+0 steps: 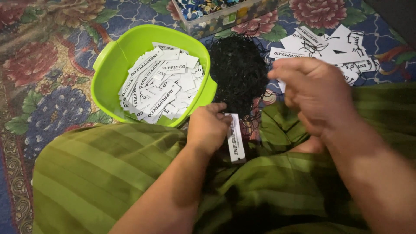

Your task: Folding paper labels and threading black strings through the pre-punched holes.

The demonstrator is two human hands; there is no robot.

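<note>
Left hand [208, 128] pinches a white tag [236, 138] beside the green bowl [108, 60].

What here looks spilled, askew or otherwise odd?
Nothing is damaged. The loose tags lie scattered on the floral cloth beside the black string pile, while the green bowl holds others. The left hand holds one tag.

White paper tag [236, 138]: narrow rectangular strip, black print on its face, long axis near vertical, slightly tilted. Lies just below the lower right rim of the green bowl [108, 60], over green striped cloth, its upper end touching the left-hand fingertips.

Black thread pile [238, 71]: loose tangled mass of thin strings, roughly oval, resting on the floral mat directly to the right of the bowl, touching its rim. Stray strands trail down toward the tag.
</note>
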